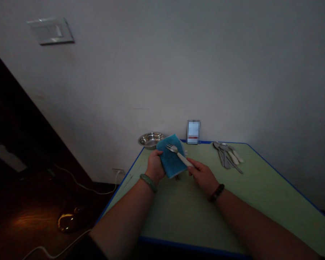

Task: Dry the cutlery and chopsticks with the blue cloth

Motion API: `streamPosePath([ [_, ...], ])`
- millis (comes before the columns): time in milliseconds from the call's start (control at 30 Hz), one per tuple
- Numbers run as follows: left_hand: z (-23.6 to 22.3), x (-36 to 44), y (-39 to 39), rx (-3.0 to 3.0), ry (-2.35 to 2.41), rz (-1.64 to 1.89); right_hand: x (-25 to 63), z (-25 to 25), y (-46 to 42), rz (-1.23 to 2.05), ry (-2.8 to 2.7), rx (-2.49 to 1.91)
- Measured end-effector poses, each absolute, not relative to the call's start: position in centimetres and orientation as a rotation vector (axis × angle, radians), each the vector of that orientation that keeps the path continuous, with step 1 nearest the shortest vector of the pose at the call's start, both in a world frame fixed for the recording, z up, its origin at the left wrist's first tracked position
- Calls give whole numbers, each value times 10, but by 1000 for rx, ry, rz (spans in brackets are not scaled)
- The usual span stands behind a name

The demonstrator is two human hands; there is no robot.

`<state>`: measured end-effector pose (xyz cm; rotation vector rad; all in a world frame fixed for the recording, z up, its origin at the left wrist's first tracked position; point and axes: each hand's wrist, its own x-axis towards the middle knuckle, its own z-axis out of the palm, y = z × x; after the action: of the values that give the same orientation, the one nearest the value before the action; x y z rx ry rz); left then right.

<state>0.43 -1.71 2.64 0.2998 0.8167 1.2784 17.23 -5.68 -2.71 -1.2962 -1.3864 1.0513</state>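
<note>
A blue cloth [170, 164] is spread over my left hand [154, 165], which grips it from the left side with the thumb at its edge. My right hand [201, 174] pinches the pale handle of a fork [181, 156]. The fork's metal tines lie against or just over the cloth, pointing up and left; whether they touch it I cannot tell. Behind the cloth, a shiny metal bowl [150, 139] stands at the far left corner of the table. Most of my left fingers are hidden under the cloth.
The light green table [259, 202] has a blue edge and meets the wall. Several pieces of cutlery [227, 155] lie at its far right. A phone [193, 132] leans upright against the wall. A white cable [96, 192] runs to a wall socket on the left.
</note>
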Motion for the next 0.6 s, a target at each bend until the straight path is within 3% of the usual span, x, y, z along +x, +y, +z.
streamPosePath([
  [600,25,6,-17,265,771,1285,172,-26,-57,1024,-1405,-1283],
])
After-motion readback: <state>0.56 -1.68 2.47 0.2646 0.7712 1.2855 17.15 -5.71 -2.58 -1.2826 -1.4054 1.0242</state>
